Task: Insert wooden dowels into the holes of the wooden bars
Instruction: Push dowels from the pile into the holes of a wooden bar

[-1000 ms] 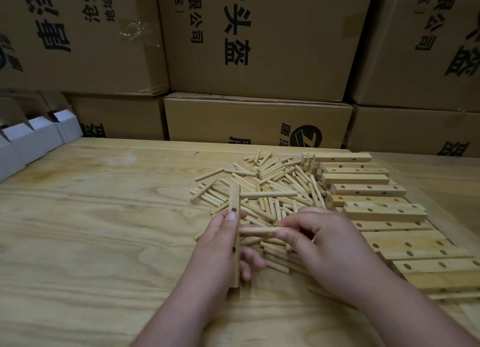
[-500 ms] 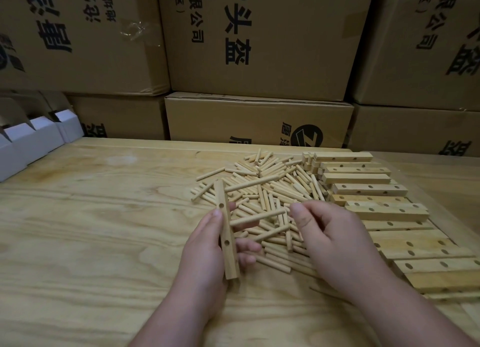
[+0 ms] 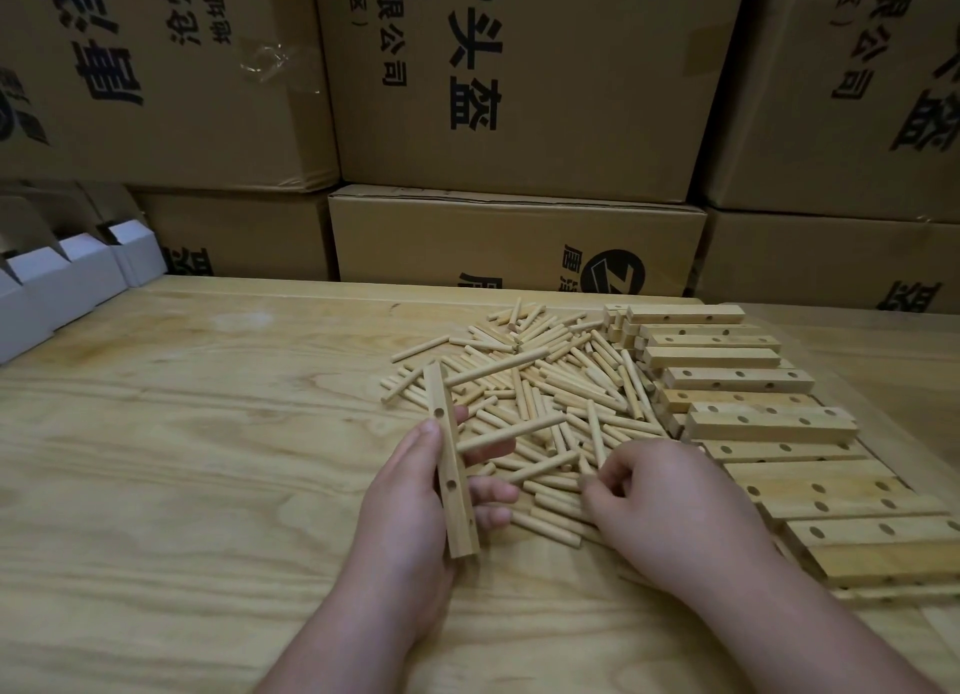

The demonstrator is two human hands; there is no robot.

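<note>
Two inserted dowels (image 3: 511,433) already jutting from the held bar (image 3: 448,454), both pointing toward the right edge of the surface (image 3: 182,459). Mid-task, then: fetching the next dowel for this same bar.

Left hand (image 3: 410,511) wrapped round the bar, thumb on the near face, fingers behind, bar held almost upright and clear of the surface, about midway between the left and right edges. Two drilled holes facing the camera, one above the thumb tip, one below it.

Right hand (image 3: 670,506) down in the near side of the loose dowel pile (image 3: 545,381), fingers curled, with one upright dowel (image 3: 596,433) at the fingertips. Cannot tell whether actually pinched or only touched; hidden by the knuckles.

Spare bars (image 3: 769,428) stacked in rows along the right edge, just beside the pile, untouched.

Next move, by judgement: secure a single dowel between thumb and forefinger without dragging neighbours, carry it across to the bar, line its end square with an open hole below the two seated ones, and push straight while bracing the bar with the left hand. Likely snag: a tilted entry jamming at the hole's mouth.
</note>
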